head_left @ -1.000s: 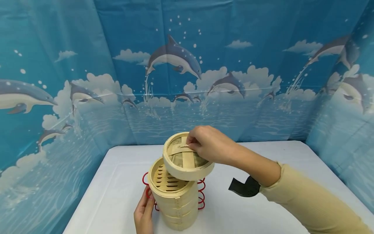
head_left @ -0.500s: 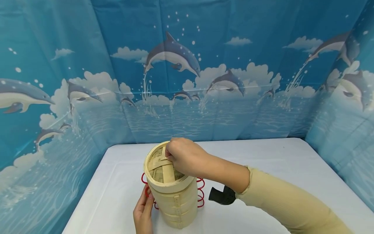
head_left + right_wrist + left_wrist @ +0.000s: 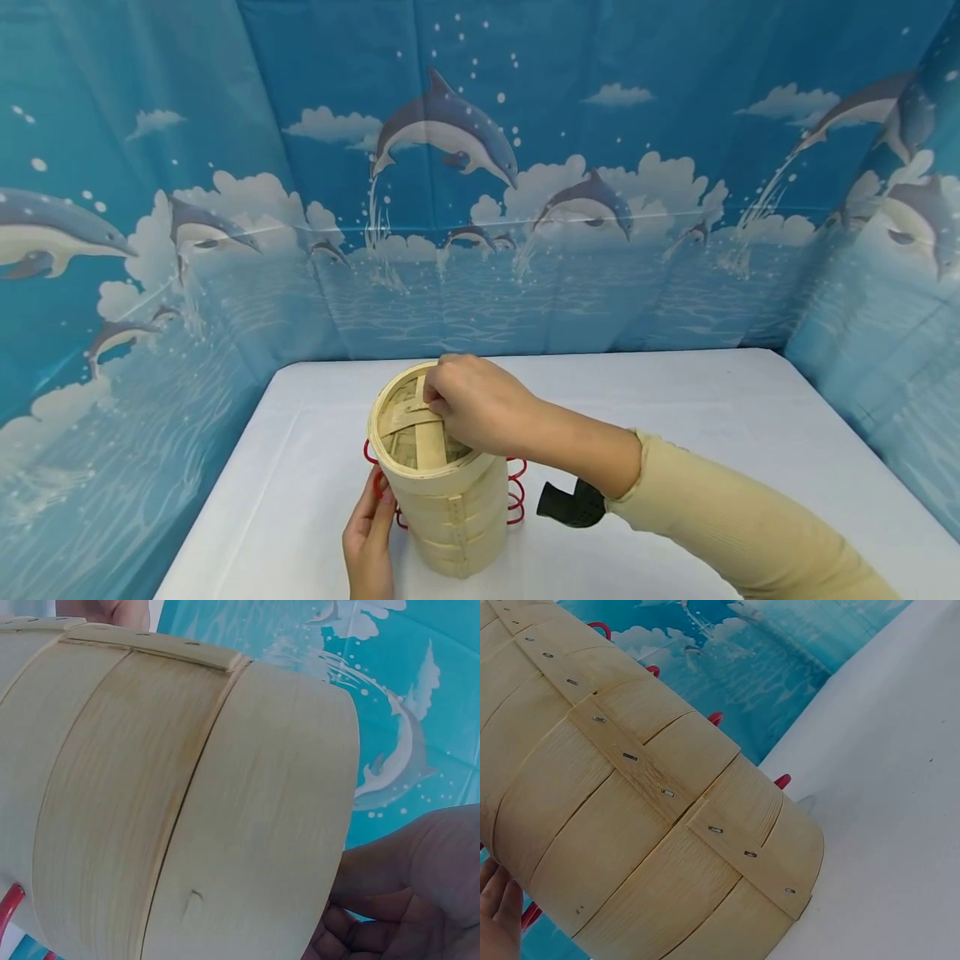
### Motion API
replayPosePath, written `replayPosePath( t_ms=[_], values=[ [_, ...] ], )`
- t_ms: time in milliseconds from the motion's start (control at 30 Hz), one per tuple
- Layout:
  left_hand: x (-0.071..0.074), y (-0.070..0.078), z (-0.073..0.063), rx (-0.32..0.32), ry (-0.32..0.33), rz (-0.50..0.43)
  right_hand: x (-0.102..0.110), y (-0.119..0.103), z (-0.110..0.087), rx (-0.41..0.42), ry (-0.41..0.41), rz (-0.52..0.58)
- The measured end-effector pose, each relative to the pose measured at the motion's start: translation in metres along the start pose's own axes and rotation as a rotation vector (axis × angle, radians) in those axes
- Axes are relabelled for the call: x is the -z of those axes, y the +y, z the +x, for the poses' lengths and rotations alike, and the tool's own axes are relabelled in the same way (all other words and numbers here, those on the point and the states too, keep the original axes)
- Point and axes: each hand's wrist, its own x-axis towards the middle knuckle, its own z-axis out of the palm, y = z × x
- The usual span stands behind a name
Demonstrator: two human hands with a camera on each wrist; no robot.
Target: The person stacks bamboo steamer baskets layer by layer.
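A tall stack of bamboo steamer baskets (image 3: 468, 533) stands upright on the white table, with red loop handles (image 3: 517, 492) down its sides. Its round lid (image 3: 435, 468) sits on top, crossed by two flat bamboo strips. My right hand (image 3: 480, 404) pinches the lid's cross strip from above; its fingertips are partly hidden. In the right wrist view, that hand (image 3: 409, 881) is curled at the lid's end of the stack. Low on the left side, my left hand (image 3: 367, 537) holds the stack at a red handle, thumb toward the front; its other fingers are partly hidden.
The white table (image 3: 660, 392) spreads around the stack. Behind and at both sides hangs a blue curtain (image 3: 450, 292) printed with dolphins and clouds. A black strap piece (image 3: 570, 504) shows under my right wrist by the beige sleeve (image 3: 720, 500).
My right hand has moved left and down with the lid, which was tilted above the slotted top basket and now covers it. The left hand stays at the stack's side.
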Motion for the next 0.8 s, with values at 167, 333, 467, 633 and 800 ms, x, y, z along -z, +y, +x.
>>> replayPosePath(
  t_ms=[167, 333, 467, 633, 800],
  values=[
    [-0.002, 0.0, 0.0, 0.011, -0.004, 0.008, 0.004, 0.005, -0.008, -0.025, 0.045, 0.091],
    [-0.004, 0.0, -0.004, -0.013, -0.006, 0.023, -0.003, 0.031, -0.045, -0.082, 0.29, 0.336],
    [-0.005, -0.001, -0.005, -0.001, 0.017, 0.041, -0.035, 0.065, -0.089, -0.215, 0.488, 0.551],
    [0.0, -0.005, -0.003, 0.069, 0.068, 0.066, -0.086, 0.101, -0.138, -0.526, 0.516, 0.765],
    [0.006, -0.009, -0.005, -0.049, 0.13, 0.007, -0.117, 0.122, -0.175, -0.69, 0.447, 0.881]
  ],
)
